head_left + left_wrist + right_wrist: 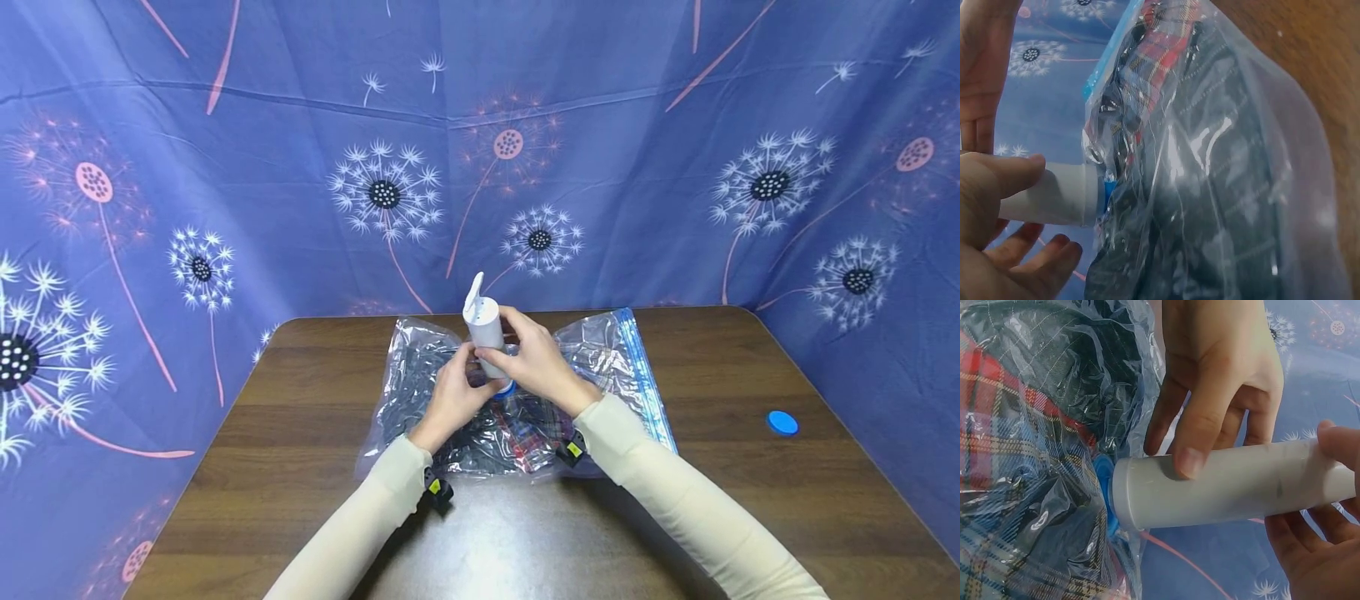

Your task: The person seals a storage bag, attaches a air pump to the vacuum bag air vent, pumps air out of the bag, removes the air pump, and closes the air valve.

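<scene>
A white cylindrical hand pump [491, 337] stands tilted on the blue valve [505, 390] of a clear vacuum storage bag [420, 333]. Its top has small holes and a raised white flap [474, 293]. My left hand [454, 395] holds the pump low down, the thumb near its base; in the left wrist view some fingers [1054, 256] spread beneath it. Higher up, my right hand [536, 358] grips the barrel, with its thumb [1338, 444] on one side and fingers on the other. Dark striped cloth and red-and-blue plaid cloth [997, 431] show through the wrinkled plastic.
The bag's blue zip edge [647, 379] runs down its right side. A round blue cap [782, 422] lies to the right on the brown wooden table [300, 467]. Behind the table hangs a blue cloth [637, 192] with dandelion prints.
</scene>
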Available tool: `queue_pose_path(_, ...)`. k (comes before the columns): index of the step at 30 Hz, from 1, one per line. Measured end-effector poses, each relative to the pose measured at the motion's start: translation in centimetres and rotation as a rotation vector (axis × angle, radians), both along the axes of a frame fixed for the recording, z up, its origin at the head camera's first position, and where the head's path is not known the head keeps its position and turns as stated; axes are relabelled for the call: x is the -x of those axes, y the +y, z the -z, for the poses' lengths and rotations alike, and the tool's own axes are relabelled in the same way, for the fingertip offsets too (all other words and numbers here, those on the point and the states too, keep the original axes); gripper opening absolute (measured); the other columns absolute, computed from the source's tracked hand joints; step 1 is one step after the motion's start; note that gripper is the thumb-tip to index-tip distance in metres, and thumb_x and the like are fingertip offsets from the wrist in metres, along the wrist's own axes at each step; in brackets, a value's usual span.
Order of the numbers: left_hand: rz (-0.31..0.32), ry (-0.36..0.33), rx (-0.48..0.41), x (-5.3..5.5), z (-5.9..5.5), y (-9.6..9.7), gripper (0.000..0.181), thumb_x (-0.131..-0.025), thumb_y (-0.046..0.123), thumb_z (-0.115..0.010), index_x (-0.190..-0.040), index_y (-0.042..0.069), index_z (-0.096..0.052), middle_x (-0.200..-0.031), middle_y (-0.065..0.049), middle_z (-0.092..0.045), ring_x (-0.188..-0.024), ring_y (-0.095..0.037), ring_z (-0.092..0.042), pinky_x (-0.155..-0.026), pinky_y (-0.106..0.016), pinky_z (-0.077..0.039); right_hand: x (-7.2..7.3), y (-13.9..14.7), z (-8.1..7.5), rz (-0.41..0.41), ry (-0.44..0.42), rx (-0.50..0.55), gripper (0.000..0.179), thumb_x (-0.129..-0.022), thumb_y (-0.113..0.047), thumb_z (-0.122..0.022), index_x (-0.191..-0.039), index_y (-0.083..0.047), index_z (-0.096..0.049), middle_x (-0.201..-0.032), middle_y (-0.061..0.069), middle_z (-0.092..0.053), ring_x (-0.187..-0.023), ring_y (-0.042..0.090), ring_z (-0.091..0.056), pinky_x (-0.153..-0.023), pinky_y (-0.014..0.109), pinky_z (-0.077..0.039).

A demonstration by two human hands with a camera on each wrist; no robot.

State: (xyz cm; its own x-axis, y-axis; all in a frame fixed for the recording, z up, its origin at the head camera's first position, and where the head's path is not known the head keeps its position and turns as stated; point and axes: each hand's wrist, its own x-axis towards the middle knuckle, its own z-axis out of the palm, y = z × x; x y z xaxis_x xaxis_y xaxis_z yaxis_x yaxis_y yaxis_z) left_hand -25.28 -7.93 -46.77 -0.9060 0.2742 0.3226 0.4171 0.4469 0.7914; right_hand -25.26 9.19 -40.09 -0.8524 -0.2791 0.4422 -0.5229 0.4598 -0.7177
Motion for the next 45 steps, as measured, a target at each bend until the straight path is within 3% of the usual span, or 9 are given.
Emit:
queue_pose_path(6, 0.021, 0.006, 0.209, -0.1, -1.3, -1.9, 0.065, -0.088, 0.021, -0.083, -0.143, 0.005, -0.054, -0.137, -0.017, -0.064, -0.127, -0.037, -0.061, -0.108, -0.053, -0.050, 0.0, -0.1, -0.1, -0.019, -0.037, -0.003, 0.064, -0.091, -0.017, -0.080, -0.147, -0.005, -0.050, -0.130, 0.017, -0.066, -0.116, 0.033, -0.068, -0.097, 0.044, -0.059)
queue_pose_path(9, 0.001, 0.019, 0.324, -0.6, -1.9, -3.2, 0.063, -0.088, 0.023, -0.083, -0.141, 0.003, -0.057, -0.138, -0.019, -0.062, -0.129, -0.039, -0.059, -0.111, -0.054, -0.048, 0.0, -0.1, -0.2, -0.017, -0.056, 0.005, 0.063, -0.092, -0.017, -0.080, -0.146, -0.004, -0.050, -0.130, 0.017, -0.065, -0.115, 0.034, -0.068, -0.097, 0.044, -0.059)
queue_pose_path(15, -0.033, 0.020, 0.586, -2.3, -1.6, -4.5, 0.060, -0.087, 0.034, -0.083, -0.134, 0.002, -0.065, -0.135, -0.020, -0.063, -0.124, -0.041, -0.060, -0.104, -0.055, -0.053, 0.0, 0.2, -0.2, 0.001, -0.061, 0.017, 0.063, -0.091, -0.017, -0.080, -0.145, -0.004, -0.051, -0.127, 0.018, -0.066, -0.111, 0.035, -0.070, -0.094, 0.046, -0.061)
queue_pose_path(19, -0.038, 0.003, 0.684, -3.1, -1.4, -4.5, 0.067, -0.083, 0.042, -0.085, -0.134, 0.004, -0.066, -0.136, -0.019, -0.062, -0.127, -0.041, -0.058, -0.101, -0.057, -0.054, 0.0, 0.3, -0.4, -0.003, -0.065, 0.020, 0.063, -0.092, -0.017, -0.079, -0.146, -0.005, -0.050, -0.128, 0.017, -0.066, -0.111, 0.035, -0.070, -0.094, 0.045, -0.060)
queue_pose_path(24, -0.068, 0.005, 0.715, -3.3, -0.9, -4.6, 0.068, -0.080, 0.045, -0.087, -0.135, 0.010, -0.067, -0.137, -0.015, -0.062, -0.128, -0.037, -0.059, -0.090, -0.058, -0.058, -0.4, 0.2, -1.3, -0.016, -0.106, 0.067, 0.061, -0.093, -0.019, -0.078, -0.147, -0.008, -0.051, -0.128, 0.016, -0.066, -0.111, 0.034, -0.071, -0.093, 0.045, -0.061)
queue_pose_path(32, -0.118, -0.006, 0.684, -3.1, -0.6, -6.3, 0.068, -0.078, 0.044, -0.089, -0.135, 0.014, -0.068, -0.139, -0.014, -0.062, -0.128, -0.036, -0.060, -0.083, -0.061, -0.059, -0.9, 2.0, -5.0, 0.020, -0.077, 0.128, 0.060, -0.093, -0.019, -0.078, -0.146, -0.008, -0.051, -0.126, 0.018, -0.066, -0.110, 0.035, -0.070, -0.093, 0.047, -0.061)
queue_pose_path(36, -0.143, -0.014, 0.686, -3.1, -0.4, -7.5, 0.068, -0.078, 0.044, -0.089, -0.136, 0.015, -0.067, -0.141, -0.014, -0.061, -0.129, -0.037, -0.059, -0.083, -0.061, -0.059, -0.9, 4.2, -6.9, 0.083, -0.066, 0.078, 0.061, -0.095, -0.023, -0.077, -0.148, -0.011, -0.049, -0.131, 0.018, -0.063, -0.116, 0.038, -0.068, -0.092, 0.051, -0.060)
queue_pose_path(41, -0.126, -0.023, 0.689, -3.2, -0.5, -8.2, 0.069, -0.079, 0.044, -0.088, -0.137, 0.013, -0.066, -0.142, -0.016, -0.060, -0.130, -0.038, -0.058, -0.085, -0.062, -0.059, -0.9, 7.7, -8.5, 0.188, -0.062, 0.020, 0.058, -0.096, -0.029, -0.075, -0.147, -0.012, -0.050, -0.130, 0.018, -0.064, -0.115, 0.039, -0.067, -0.091, 0.054, -0.059)
queue_pose_path(45, -0.119, -0.017, 0.692, -3.2, -0.7, -8.2, 0.069, -0.079, 0.043, -0.088, -0.137, 0.012, -0.067, -0.142, -0.015, -0.060, -0.130, -0.038, -0.058, -0.086, -0.062, -0.059, -1.1, 10.9, -9.5, 0.296, -0.025, -0.049, 0.057, -0.097, -0.032, -0.074, -0.144, -0.009, -0.053, -0.123, 0.019, -0.066, -0.110, 0.038, -0.069, -0.083, 0.034, -0.060)
